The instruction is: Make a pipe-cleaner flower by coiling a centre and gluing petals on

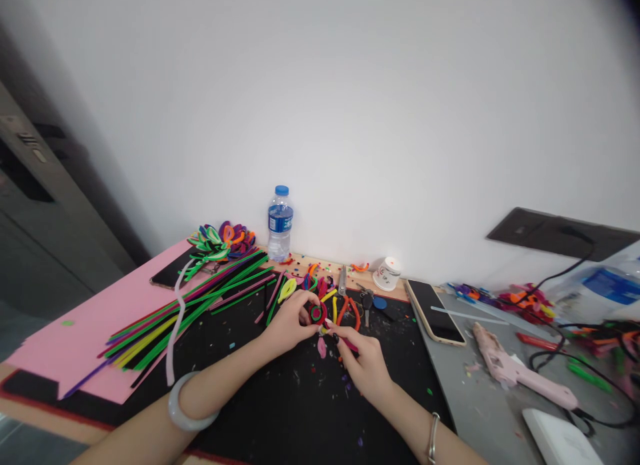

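Observation:
My left hand [293, 321] pinches a small coiled disc of red, green and dark pipe cleaner [317, 313] above the black mat [280, 411]. My right hand [363, 361] is closed on the loose pink end of that pipe cleaner [350, 345], just right of the coil. A pale bangle [187, 401] sits on my left wrist and a thin bracelet [433, 437] on my right. Several short coloured pipe-cleaner pieces [330, 293] lie just behind the coil.
A bundle of long pipe cleaners [190, 308] lies on pink paper [75, 338] at the left, with looped flowers [220, 241]. Behind stand a water bottle [280, 223], scissors [343, 280], a white cup [387, 273]. A phone [434, 311] and pink glue gun [515, 368] lie right.

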Demonstrator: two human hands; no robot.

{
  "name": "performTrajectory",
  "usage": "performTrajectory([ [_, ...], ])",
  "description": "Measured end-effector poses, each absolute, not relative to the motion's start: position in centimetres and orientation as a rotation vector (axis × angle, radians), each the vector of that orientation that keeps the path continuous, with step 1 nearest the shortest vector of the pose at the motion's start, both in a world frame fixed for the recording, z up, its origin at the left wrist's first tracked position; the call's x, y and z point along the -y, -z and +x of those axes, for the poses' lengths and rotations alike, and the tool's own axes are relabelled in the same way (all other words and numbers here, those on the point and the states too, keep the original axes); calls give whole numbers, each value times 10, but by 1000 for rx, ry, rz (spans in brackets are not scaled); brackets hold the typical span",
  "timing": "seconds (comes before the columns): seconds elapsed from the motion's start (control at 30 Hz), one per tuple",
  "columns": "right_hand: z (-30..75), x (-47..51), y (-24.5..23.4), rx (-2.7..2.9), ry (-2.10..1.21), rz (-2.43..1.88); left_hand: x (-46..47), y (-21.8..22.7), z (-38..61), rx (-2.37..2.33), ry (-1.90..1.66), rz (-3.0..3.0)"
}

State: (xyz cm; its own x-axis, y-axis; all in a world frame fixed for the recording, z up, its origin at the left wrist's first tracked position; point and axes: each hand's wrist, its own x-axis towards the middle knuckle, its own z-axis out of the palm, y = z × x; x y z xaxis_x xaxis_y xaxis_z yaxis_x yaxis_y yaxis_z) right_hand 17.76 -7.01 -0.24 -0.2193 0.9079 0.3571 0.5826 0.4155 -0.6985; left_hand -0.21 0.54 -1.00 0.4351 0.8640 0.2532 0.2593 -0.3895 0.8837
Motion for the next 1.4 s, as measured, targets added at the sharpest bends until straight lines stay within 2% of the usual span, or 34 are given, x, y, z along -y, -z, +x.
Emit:
performTrajectory([
  [1.4, 179, 64, 6, 1907, -522, -1194, -7, 10, 0, -978, -937, 1846],
])
